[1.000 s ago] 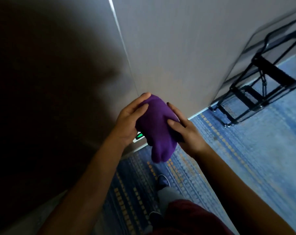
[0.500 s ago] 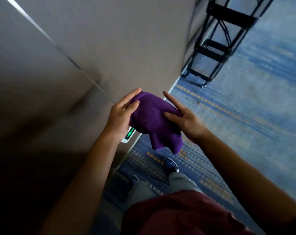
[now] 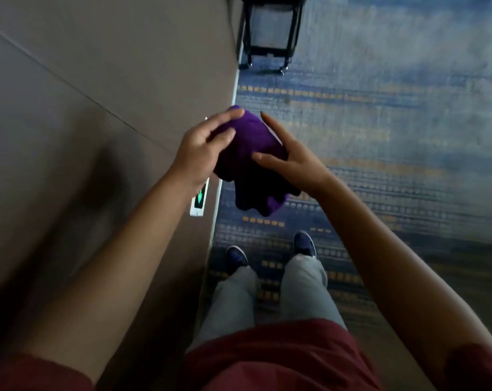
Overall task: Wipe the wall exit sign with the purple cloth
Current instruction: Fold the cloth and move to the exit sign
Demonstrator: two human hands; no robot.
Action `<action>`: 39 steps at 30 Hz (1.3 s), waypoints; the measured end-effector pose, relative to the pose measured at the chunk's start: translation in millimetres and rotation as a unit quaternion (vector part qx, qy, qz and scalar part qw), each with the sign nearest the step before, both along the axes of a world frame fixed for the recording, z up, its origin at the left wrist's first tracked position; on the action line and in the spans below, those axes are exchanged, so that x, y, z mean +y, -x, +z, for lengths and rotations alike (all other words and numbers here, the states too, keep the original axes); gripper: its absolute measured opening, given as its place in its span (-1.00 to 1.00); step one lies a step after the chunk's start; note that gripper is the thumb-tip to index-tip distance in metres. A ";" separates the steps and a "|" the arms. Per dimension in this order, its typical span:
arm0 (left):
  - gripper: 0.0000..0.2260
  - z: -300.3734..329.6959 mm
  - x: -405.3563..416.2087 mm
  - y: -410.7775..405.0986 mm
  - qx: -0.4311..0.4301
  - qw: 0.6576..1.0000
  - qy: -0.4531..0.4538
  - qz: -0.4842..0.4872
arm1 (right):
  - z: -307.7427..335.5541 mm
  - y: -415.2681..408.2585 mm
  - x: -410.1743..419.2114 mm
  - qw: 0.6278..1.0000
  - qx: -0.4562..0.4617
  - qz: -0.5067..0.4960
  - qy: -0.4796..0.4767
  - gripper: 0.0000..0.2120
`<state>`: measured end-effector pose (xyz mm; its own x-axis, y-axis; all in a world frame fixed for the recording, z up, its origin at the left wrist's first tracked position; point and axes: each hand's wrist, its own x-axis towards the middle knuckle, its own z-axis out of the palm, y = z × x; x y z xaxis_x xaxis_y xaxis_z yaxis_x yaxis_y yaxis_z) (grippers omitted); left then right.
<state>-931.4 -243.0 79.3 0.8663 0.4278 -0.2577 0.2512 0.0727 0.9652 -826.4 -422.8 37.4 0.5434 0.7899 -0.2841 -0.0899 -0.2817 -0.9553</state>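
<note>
A bunched purple cloth [image 3: 251, 162] hangs between both hands at mid-frame, held clear of the wall. My left hand [image 3: 202, 148] grips its left side with fingers over the top. My right hand [image 3: 290, 162] holds its right side, thumb pressed into the fabric. The exit sign [image 3: 199, 200], a small white plate with a lit green arrow, sits low on the beige wall [image 3: 98, 94] just above the floor. The sign lies below my left wrist, which hides its upper part.
A black metal cart on castors [image 3: 267, 32] stands by the wall further ahead. Blue patterned carpet [image 3: 380, 136] fills the right side. My two feet in dark shoes [image 3: 304, 244] stand close to the skirting strip [image 3: 220, 193].
The view has swung downward, so the wall now lies at the left and the carpet at the right. Both hands keep hold of the cloth, and more of the sign shows.
</note>
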 end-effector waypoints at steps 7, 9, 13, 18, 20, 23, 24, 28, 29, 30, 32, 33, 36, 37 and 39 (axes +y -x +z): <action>-0.68 -102.6 3.5 4.1 0.020 0.996 -0.081 0.032 | -111.6 23.8 4.3 0.997 -0.050 -0.037 -0.040 -0.31; -0.68 -149.2 1.0 -2.3 0.008 0.991 -0.125 0.048 | -162.3 22.5 6.2 0.995 -0.058 -0.058 -0.053 -0.34; -0.67 -223.8 -3.1 -17.9 -0.008 0.980 -0.196 0.040 | -245.5 17.4 14.9 0.991 -0.085 -0.073 -0.066 -0.31; -0.69 -314.8 25.5 -13.4 -0.025 0.966 -0.254 0.051 | -337.2 21.5 38.4 0.987 -0.111 -0.066 -0.092 -0.22; -0.68 -349.9 35.1 -9.4 -0.020 0.967 -0.249 0.054 | -375.8 24.9 52.3 0.984 -0.134 -0.053 -0.106 -0.19; -0.67 -392.2 49.0 0.9 -0.020 0.967 -0.245 0.064 | -423.3 33.6 74.1 0.979 -0.156 -0.049 -0.120 -0.16; -0.67 -402.8 53.2 4.7 -0.030 0.967 -0.243 0.070 | -434.4 36.1 80.1 0.977 -0.161 -0.050 -0.128 -0.16; -0.67 -431.7 63.8 10.9 -0.056 0.963 -0.248 0.087 | -465.5 40.2 97.5 0.967 -0.188 -0.052 -0.162 -0.16; -0.67 -434.9 64.1 10.4 -0.059 0.964 -0.245 0.090 | -469.5 39.2 101.7 0.965 -0.200 -0.053 -0.162 -0.14; -0.66 -436.7 64.4 10.5 -0.058 0.964 -0.243 0.091 | -472.0 39.0 105.8 0.964 -0.207 -0.057 -0.158 -0.12; -0.65 -437.6 57.2 23.9 -0.078 0.960 -0.248 0.108 | -472.1 47.7 113.1 0.956 -0.241 -0.057 -0.158 -0.08; -0.64 -436.2 55.3 20.5 -0.079 0.960 -0.245 0.107 | -470.3 44.9 115.9 0.953 -0.252 -0.064 -0.157 -0.07; -0.63 -407.1 55.8 33.8 -0.082 0.957 -0.244 0.131 | -445.0 52.0 127.7 0.941 -0.289 -0.067 -0.161 -0.16; -0.64 -392.7 60.0 38.9 -0.083 0.958 -0.241 0.130 | -431.8 53.7 131.3 0.940 -0.289 -0.070 -0.170 -0.19; -0.66 -380.6 63.5 48.8 -0.072 0.960 -0.243 0.121 | -425.3 60.8 133.8 0.945 -0.266 -0.072 -0.177 -0.24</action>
<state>-980.3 -179.5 -301.3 0.7377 0.6607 0.1384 0.1442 -0.3546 0.9238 -887.2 -289.0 -387.9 0.6442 0.6912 0.3275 0.4168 0.0417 -0.9080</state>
